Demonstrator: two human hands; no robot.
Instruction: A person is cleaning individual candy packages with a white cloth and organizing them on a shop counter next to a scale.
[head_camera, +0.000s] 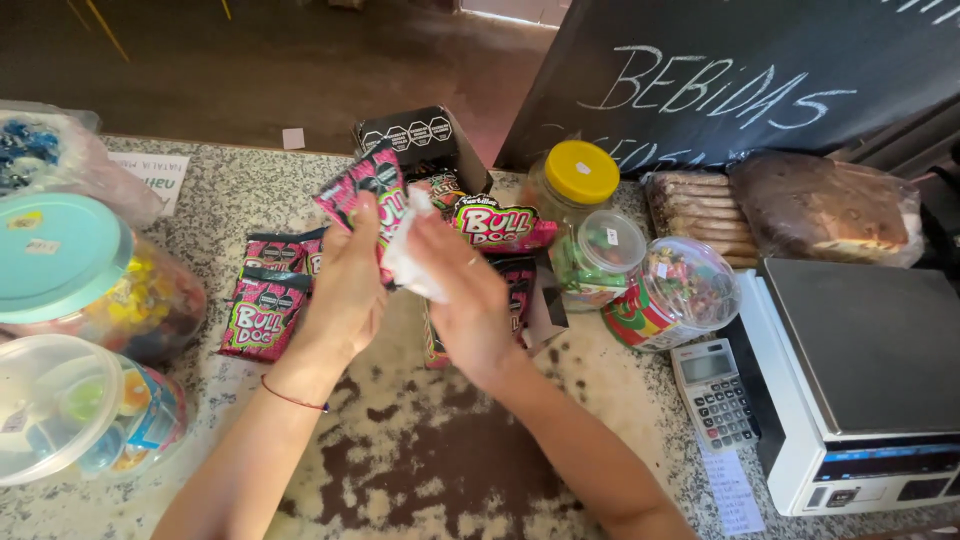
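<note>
Both hands meet over the worktop (440, 470), just in front of the black carton (425, 140). Left hand (345, 285) is closed on a pink candy packet (365, 190), thumb and fingers pinching its lower half, packet upright and tilted slightly left. Right hand (465, 295) is closed on a white cloth (410, 262), pressed against the packet's right edge. Looks like a wipe-down of the packet, my read only.

To do it well: keep the left pinch low so the face stays exposed, run the cloth along the flat side, turn the packet for the back. Light grip, as the wrapper probably creases easily.

Relative to the carton:
- More pink packets (268, 300) lie flat to its front left, partly overlapping, close beside the left wrist.
- Another packet (495, 222) leans out of its front right, just behind the right hand.
- Yellow-lidded jar (578, 185) right of it, then two clear candy jars (640, 275) tipped on their sides.
- Calculator (712, 392) and white scale (860, 380) further right, well apart from the hands.
- Teal-lidded jar (70, 270) and a clear tub (70, 410) far left.
- Chalkboard (740, 80) behind right, wrapped bread (820, 205) below it.

In the way: the leaning packet and the flat pile crowd both elbows; the tipped jars could roll if bumped.
</note>
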